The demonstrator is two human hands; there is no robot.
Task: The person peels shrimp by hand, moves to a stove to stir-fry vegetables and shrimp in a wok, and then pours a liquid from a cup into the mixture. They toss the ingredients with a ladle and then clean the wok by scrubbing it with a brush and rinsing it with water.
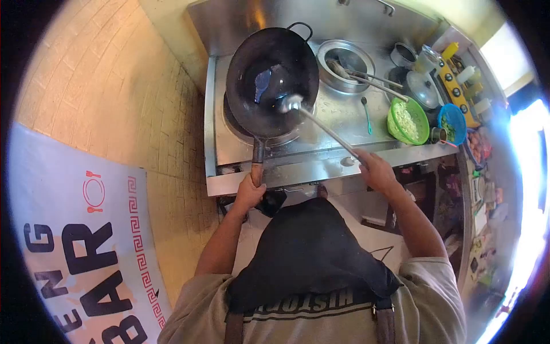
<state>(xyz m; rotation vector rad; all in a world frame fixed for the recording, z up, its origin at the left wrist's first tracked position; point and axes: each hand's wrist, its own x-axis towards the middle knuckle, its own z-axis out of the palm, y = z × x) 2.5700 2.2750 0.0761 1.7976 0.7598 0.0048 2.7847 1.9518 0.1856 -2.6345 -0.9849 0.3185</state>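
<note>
My left hand (249,193) is closed around the wooden handle of a dark wok (243,106). The wok rests over the burner at the left of the steel stove, tilted so its inside faces me, with a shiny patch at the bottom. In my right hand (377,171) is the long handle of a metal ladle (326,129). Its bowl lies inside the wok, near the right side of the wall, and looks bright with glare.
Right of the wok stand a metal pot (345,85) with utensils across it, a small turquoise-handled spoon (366,114), a green basket (422,117) of chopped pale vegetables and a blue basket (459,121) of greens. A brick wall (163,97) and banner (134,189) flank the left.
</note>
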